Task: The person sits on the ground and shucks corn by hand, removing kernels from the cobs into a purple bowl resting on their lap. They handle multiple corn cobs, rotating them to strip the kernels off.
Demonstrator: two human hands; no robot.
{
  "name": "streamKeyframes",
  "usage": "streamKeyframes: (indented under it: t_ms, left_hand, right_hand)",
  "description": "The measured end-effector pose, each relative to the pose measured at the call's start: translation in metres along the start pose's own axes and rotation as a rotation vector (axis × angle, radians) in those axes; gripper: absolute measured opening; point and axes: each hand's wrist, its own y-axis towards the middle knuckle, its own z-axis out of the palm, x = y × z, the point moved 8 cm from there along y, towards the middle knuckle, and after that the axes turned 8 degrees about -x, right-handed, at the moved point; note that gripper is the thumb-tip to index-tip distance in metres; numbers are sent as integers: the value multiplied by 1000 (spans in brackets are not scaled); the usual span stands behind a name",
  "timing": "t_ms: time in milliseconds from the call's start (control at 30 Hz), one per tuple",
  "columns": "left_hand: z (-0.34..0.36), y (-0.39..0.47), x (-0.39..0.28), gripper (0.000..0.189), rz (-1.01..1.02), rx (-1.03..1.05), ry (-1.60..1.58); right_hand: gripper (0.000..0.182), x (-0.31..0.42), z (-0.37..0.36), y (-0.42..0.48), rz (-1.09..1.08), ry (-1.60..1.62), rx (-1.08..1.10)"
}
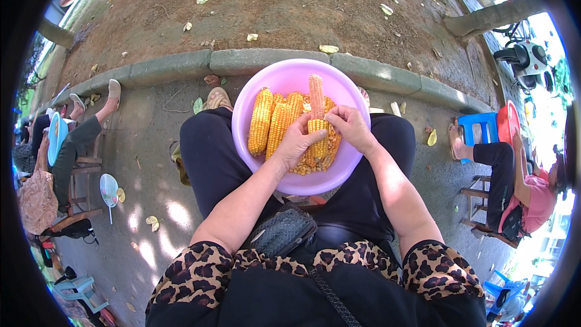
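A pink plastic basin (247, 163) rests on my lap. Over it, my left hand (297, 141) grips a partly shelled corn cob (317, 95). The cob's far half is stripped to the pinkish core, while yellow kernels cover the half near me. My right hand (349, 127) is at the cob's right side, its thumb and forefinger pinched together where bare core meets kernels; whether a kernel is between them I cannot tell. Several full ears of corn (260, 122) lie at the basin's left and middle. Loose kernels (308, 165) are spread on its bottom, partly hidden by my hands.
A concrete curb (272, 61) runs beyond the basin, with leaf-strewn soil (290, 13) behind it. At right, a seated person (529, 190) holds a red basin (508, 122) by a blue stool (479, 127). Another person at left has a blue basin (56, 138). A hand fan (109, 190) lies on the pavement.
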Motion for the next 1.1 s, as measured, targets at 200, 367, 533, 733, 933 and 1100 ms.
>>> streamKeyframes:
  t_ms: [200, 367, 533, 733, 933, 1100]
  left_hand:
    - [-4, 1, -3, 53, -1, -72, -43]
    - [-10, 3, -1, 53, 14, -93, -31]
    - [-13, 4, 2, 54, 31, -88, 39]
    - [-9, 5, 4, 60, 44, -44, 181]
    - [-4, 0, 2, 62, 10, -42, 128]
    - [-1, -2, -1, 61, 2, -29, 150]
  right_hand:
    - [13, -9, -24, 7, 36, -83, -225]
    - [12, -1, -20, 6, -131, -249, -249]
    - [16, -5, 1, 3, 49, 15, 23]
    - [19, -4, 7, -3, 93, -3, 108]
    - [16, -6, 9, -4, 111, -7, 130]
    - [16, -4, 8, -6, 133, -33, 160]
